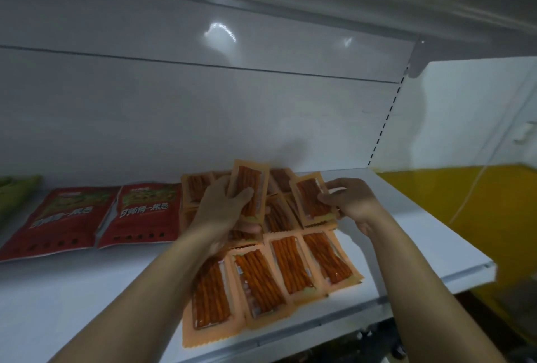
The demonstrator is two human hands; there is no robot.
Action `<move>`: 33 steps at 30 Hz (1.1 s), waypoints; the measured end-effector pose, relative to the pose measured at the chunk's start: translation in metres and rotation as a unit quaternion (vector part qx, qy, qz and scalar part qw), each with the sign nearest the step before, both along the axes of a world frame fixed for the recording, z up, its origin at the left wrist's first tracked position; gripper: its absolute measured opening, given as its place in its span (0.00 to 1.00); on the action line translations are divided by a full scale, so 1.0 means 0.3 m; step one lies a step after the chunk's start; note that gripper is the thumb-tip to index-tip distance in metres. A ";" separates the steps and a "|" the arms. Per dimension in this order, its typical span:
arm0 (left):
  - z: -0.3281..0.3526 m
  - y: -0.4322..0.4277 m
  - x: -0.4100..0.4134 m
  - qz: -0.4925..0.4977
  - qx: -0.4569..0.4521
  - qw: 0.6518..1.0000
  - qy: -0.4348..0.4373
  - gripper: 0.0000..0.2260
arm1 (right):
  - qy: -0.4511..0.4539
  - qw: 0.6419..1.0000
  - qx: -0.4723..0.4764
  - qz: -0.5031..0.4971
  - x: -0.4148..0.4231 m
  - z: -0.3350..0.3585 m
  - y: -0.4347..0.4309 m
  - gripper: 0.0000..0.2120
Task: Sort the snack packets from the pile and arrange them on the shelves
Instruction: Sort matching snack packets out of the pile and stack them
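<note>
Several orange packets of snack sticks lie in rows on the white shelf, right of its middle. My left hand grips a small stack of the same orange packets, tilted upright above the rows. My right hand pinches the right edge of another orange packet, which rests on the back row. Two red snack bags lie flat to the left of the orange ones.
A green packet shows at the far left edge of the shelf. The white back panel rises behind. A shelf upright with slots and a yellow and white wall stand on the right. Another shelf hangs overhead.
</note>
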State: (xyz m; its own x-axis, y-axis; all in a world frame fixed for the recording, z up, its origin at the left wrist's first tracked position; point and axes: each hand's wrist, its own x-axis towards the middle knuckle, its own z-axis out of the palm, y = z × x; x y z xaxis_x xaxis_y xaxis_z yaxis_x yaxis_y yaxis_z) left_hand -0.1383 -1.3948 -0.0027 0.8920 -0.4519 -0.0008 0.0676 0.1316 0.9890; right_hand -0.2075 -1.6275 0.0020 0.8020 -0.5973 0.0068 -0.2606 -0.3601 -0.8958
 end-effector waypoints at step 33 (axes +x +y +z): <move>0.037 0.130 -0.039 0.153 0.491 0.814 -0.270 0.14 | -0.025 0.961 -0.093 0.260 0.168 0.070 0.229 0.14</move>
